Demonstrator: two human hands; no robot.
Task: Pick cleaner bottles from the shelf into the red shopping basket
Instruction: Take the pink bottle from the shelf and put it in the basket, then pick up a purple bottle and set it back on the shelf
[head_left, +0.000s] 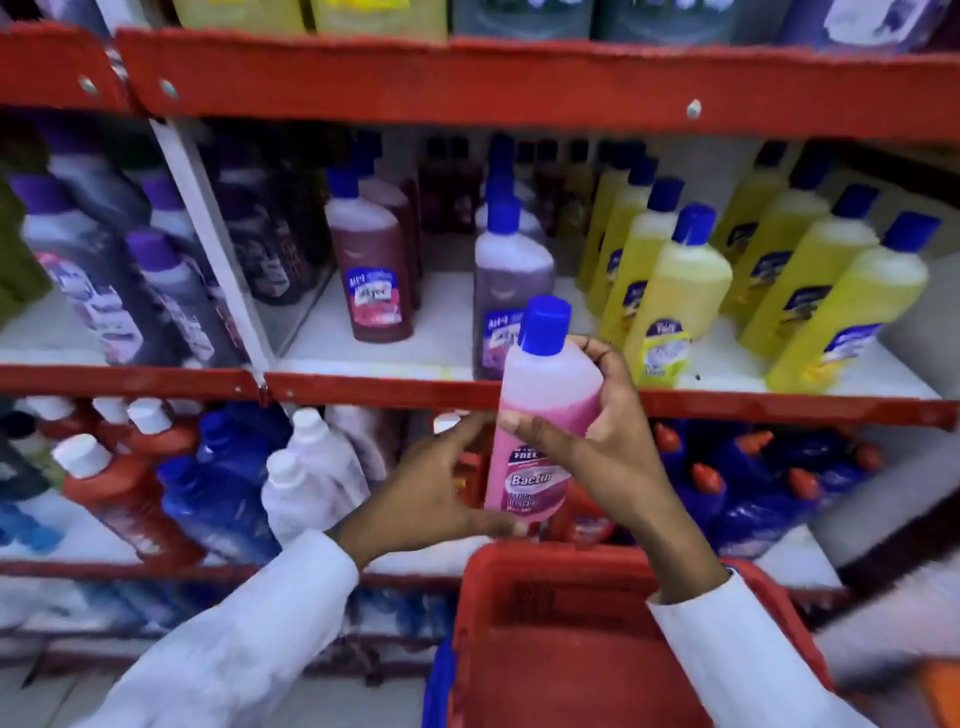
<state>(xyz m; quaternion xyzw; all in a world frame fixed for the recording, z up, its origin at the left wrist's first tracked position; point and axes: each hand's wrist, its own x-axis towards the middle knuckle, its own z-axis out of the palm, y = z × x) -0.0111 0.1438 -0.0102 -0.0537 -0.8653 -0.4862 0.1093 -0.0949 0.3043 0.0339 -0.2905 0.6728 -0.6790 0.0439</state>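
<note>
I hold a pink cleaner bottle (540, 415) with a blue cap upright in front of the shelf, just above the red shopping basket (524, 577). My right hand (597, 441) wraps its upper body from the right. My left hand (431, 488) touches its lower left side and base with the fingertips. The basket sits low in the middle of the view, below both wrists, and its inside looks bare. Behind the bottle, the middle shelf (363, 387) carries a maroon bottle (369, 270), a purple bottle (509, 280) and yellow bottles (675, 301).
Red shelf rails run across the view. The lower shelf holds red bottles (130, 483), blue bottles (223, 493) and white bottles (306, 478) at left, and more blue bottles (753, 499) at right. Dark purple-capped bottles (104, 280) fill the left bay.
</note>
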